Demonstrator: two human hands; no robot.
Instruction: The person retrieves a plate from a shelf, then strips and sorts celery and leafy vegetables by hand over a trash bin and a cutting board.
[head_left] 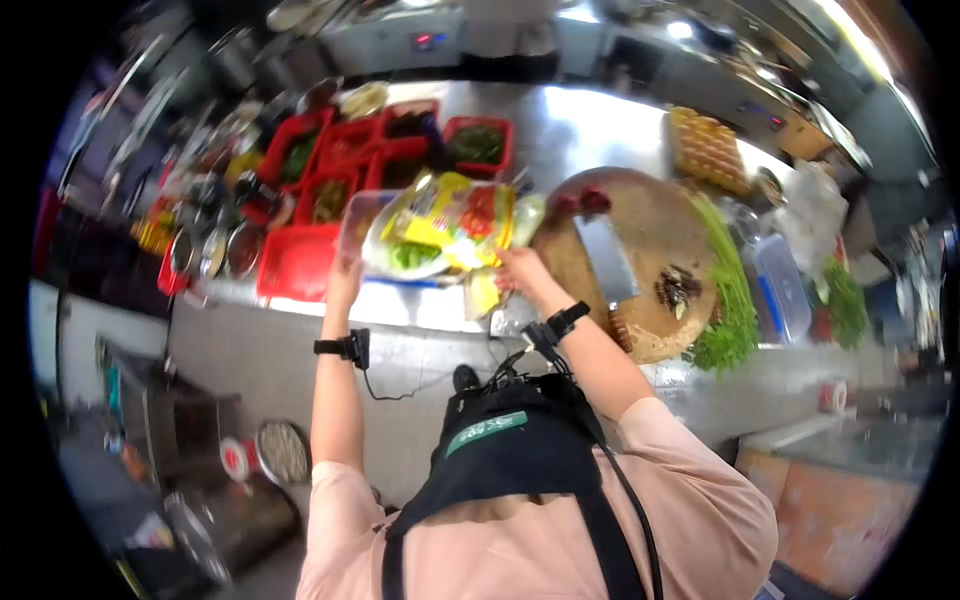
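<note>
My left hand (346,272) grips the left side of a clear plastic container (357,222) at the table's front edge. A white plate (378,255) with cut green vegetables (412,256) sits in or on this container; I cannot tell which. Over the plate lies a yellow printed packet (440,215) with red pictures on it. My right hand (522,270) has its fingers closed at the packet's lower right corner. Below that corner is a small yellow piece (483,291). Just to the right, a cleaver (606,258) lies on a round wooden chopping board (560,245).
Red trays (300,262) of ingredients stand at the left and back. Dark chopped pieces (677,288) and dark red pieces (594,200) lie on the board, with celery (728,335) along its right edge. Farther right are a tray of eggs (708,150) and a blue-rimmed plastic box (783,288).
</note>
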